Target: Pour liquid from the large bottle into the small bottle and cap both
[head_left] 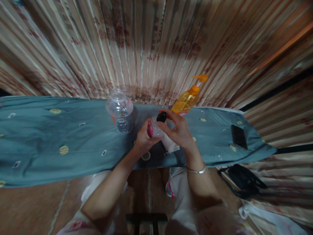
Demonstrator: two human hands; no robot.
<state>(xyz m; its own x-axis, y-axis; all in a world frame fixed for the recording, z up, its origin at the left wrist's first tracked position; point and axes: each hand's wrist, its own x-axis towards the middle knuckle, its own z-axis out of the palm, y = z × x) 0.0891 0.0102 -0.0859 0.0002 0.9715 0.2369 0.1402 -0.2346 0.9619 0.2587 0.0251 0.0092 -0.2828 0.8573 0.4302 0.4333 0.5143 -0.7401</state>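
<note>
My left hand (142,138) is closed around a small clear container (156,130) with a pink patch on its side. With the fingers of my right hand (178,129) I grip a small black rounded piece (161,116) at the container's top; whether it is attached there I cannot tell. Under my right hand lies a crumpled white tissue or packet (170,143). A clear round lid or ring (146,156) rests on the cloth just below my left hand.
A large clear plastic bottle (119,112) stands at the left on the blue-green cloth (83,137). Behind my right hand is an orange pump bottle (184,101). A dark phone (239,136) lies at the right. Pleated curtains (146,49) hang behind. A black bag (242,180) sits low right.
</note>
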